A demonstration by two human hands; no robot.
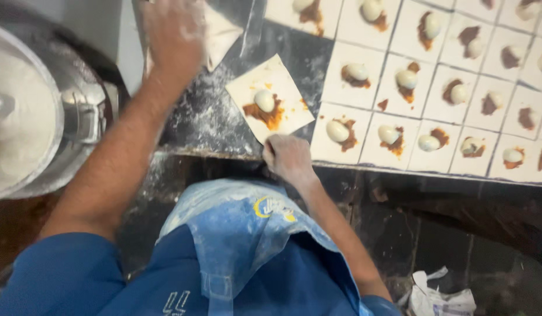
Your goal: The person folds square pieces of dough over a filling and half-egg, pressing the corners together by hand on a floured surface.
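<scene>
Right hand has its fingers curled in, pinching the near corner of a dough square topped with an egg half and brown filling, which sits on the floury dark counter just left of the grid of filled squares. Left hand lies flat with fingers together over a folded pastry, though it's blurry and cut off at the top, so I can't tell how it grips.
</scene>
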